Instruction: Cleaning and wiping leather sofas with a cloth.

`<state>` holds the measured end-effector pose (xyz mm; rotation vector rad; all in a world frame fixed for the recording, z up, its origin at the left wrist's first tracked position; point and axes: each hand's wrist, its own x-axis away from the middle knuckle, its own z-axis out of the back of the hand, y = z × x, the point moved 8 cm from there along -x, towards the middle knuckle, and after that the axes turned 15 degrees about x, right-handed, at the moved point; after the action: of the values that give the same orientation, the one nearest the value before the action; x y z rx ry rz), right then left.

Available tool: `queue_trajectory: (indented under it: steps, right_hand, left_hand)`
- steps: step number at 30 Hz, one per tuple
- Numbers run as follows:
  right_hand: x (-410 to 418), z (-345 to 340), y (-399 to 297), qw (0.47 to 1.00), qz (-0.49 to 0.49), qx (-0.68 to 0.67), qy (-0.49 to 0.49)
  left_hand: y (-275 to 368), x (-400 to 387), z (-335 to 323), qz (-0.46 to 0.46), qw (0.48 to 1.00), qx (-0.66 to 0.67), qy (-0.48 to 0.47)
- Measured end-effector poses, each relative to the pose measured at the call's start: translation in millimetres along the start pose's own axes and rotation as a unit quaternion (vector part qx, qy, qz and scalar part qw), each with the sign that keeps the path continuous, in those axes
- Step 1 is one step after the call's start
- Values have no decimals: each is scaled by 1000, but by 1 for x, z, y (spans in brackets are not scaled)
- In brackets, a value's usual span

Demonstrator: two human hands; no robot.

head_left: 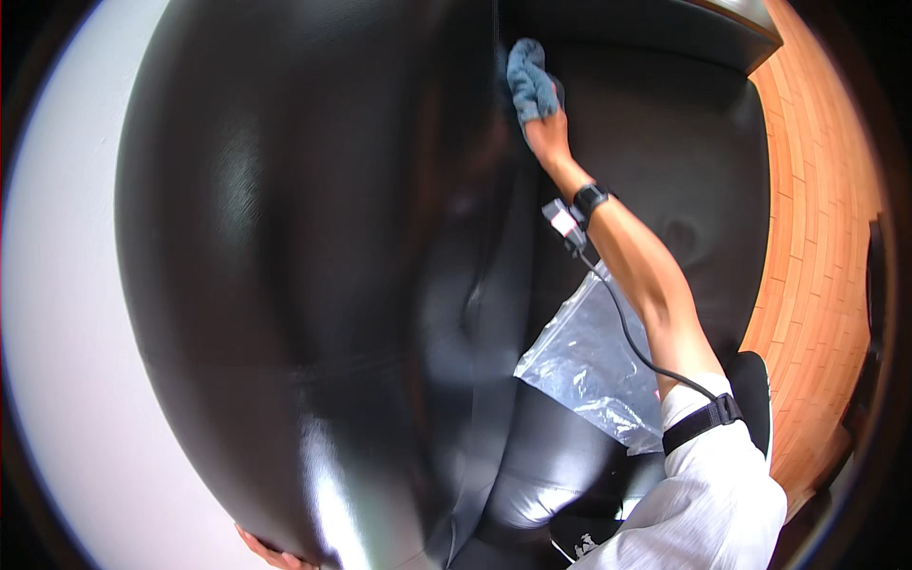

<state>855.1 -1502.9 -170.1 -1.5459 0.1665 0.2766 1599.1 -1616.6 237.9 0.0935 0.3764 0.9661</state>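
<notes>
A black leather sofa fills most of the view. My right hand is wrapped in or gripping a fluffy blue-grey cloth, at the seam where the backrest meets the seat near the far armrest. My forearm carries a black wristband with a small device and a cable. A clear plastic zip bag lies on the seat, partly under my arm. At the bottom left, only the fingers of my left hand show, resting at the top edge of the backrest; no held thing shows there.
The sofa's armrest stands at the top right. A pale wall runs behind the backrest on the left. Wooden flooring lies along the right side, with dark furniture at the far right rim.
</notes>
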Motion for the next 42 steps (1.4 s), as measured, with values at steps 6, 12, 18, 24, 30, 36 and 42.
queue_trajectory:
  steps: [6, 12, 18, 24, 30, 36, 42]
  right_hand:
    - [145, 14, -54, 891, -255, -372, -41]
    - [306, 57, -139, 967, -93, 227, -73]
    - [452, 129, -146, 954, -125, 172, -210]
    - [557, 160, -189, 928, -184, 191, -263]
    - [549, 131, -294, 946, -192, 80, -247]
    - [394, 94, -245, 989, -35, 16, -143]
    - [171, 30, -134, 987, -89, 136, -15]
  left_hand:
    - [77, -11, -31, -151, 988, -12, -36]
    - [79, -13, -13, -145, 989, -7, -30]
    - [99, -23, -24, -145, 989, 5, -29]
    - [98, -28, -35, -162, 986, 26, -31]
    - [103, -26, -26, -156, 987, 11, -30]
    - [94, -29, -28, -157, 987, 26, -30]
    - [92, -27, -27, -147, 986, 62, -42]
